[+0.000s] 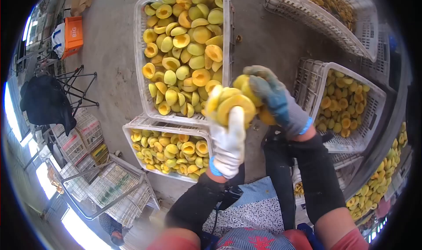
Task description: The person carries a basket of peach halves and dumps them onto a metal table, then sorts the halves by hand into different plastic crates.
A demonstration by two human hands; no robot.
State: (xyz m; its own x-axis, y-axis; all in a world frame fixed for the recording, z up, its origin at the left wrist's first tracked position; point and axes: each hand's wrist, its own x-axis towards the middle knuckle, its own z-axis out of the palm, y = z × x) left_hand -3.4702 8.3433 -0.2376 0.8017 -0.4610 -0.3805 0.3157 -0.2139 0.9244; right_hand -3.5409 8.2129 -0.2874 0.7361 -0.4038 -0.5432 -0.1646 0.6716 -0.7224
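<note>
My left hand [228,140], in a white glove, and my right hand [277,98], in a grey and blue glove, are raised together in front of me. Between them they cup a pile of yellow peach halves [233,102]. The hands hover over the near right corner of a white plastic crate [141,69] filled with peach halves. A second white crate [132,149] of halves lies just below it, to the left of my left forearm.
At right stands a white crate [373,118] holding peach halves, with another crate [307,12] at the top right. More peaches [378,179] line the far right edge. Empty stacked crates [114,188], a folding stand [74,85] and an orange bag [72,34] are at left on the concrete floor.
</note>
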